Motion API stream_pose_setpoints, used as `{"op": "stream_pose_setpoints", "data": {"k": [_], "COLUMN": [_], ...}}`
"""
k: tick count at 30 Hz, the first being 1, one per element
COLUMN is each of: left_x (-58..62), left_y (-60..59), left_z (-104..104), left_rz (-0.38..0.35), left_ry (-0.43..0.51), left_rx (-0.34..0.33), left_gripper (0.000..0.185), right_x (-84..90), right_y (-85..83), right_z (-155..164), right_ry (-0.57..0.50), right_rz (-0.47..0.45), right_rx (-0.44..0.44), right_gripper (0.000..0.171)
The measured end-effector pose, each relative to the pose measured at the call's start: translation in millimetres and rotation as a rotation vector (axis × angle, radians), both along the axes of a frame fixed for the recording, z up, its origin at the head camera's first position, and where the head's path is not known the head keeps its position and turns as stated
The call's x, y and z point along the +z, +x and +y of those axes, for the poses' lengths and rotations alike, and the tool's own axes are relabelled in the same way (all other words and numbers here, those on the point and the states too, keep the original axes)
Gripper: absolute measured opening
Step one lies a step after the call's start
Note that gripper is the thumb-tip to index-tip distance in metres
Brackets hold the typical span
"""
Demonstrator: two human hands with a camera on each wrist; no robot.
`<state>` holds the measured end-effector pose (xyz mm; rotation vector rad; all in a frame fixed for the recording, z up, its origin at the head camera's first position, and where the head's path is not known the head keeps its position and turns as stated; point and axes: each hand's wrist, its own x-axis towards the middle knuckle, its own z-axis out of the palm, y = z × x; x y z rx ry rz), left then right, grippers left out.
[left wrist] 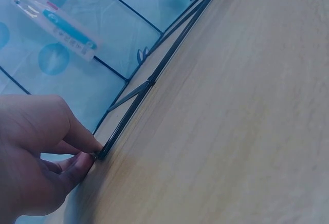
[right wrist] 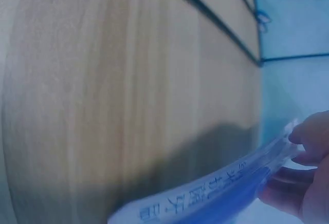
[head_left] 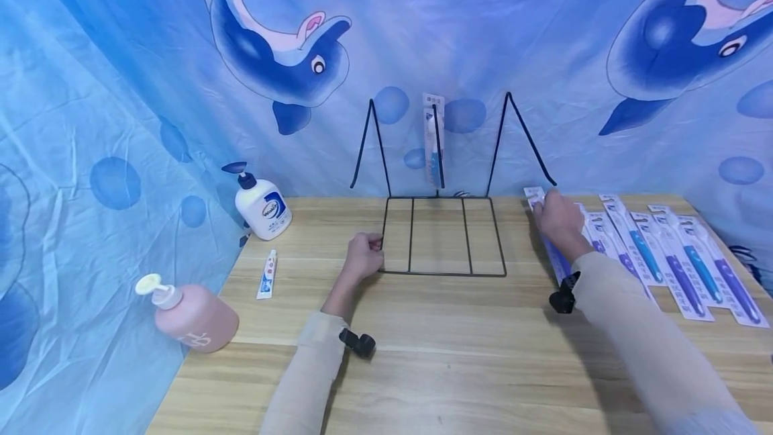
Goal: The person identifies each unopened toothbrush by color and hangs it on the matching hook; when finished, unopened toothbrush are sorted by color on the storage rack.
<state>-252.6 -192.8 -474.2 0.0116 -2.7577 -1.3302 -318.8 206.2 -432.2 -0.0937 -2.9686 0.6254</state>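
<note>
Two hands busy: left hand [head_left: 362,257] pinches rack [head_left: 443,237] corner, frame centre; right hand [head_left: 558,219] grips pack [head_left: 557,262], long axis toward viewer, right of rack.

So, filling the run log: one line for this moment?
left hand: holds wire rack corner | right hand: pinches packaged toothbrush | one pack hangs on rack

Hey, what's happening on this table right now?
A person's left hand pinches the front left corner of a black wire display rack on the wooden table. The right hand grips a packaged blue toothbrush, the leftmost of a row lying on the right. One packaged toothbrush already hangs on the rack. Two pump bottles and a small tube sit on the left.
</note>
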Motion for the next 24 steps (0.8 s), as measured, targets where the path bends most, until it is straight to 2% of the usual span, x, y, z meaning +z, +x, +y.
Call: {"op": "stream_pose_setpoints", "data": {"k": [6, 9, 19, 24], "left_x": [1.6, 2.1, 0.8, 0.3], "left_y": [1.9, 2.5, 2.1, 2.5], "left_z": [-0.7, -0.3, 0.8, 1.1], "left_rz": [0.038, 0.024, -0.015, -0.009], "left_ry": [0.016, 0.021, 0.022, 0.022], "left_rx": [-0.016, -0.011, 0.008, -0.001], "left_gripper": [0.047, 0.047, 0.047, 0.047], "right_x": [29.3, 43.7, 92.6, 115.1], "right_y": [12.8, 24.2, 76.3, 107.8], "right_z": [2.3, 5.0, 4.6, 3.0], "right_ry": [-0.043, -0.066, -0.104, -0.105], "right_rz": [0.113, 0.181, 0.573, 0.696], "right_rx": [0.046, 0.068, 0.143, 0.208], "right_gripper": [0.030, 0.027, 0.024, 0.027]}}
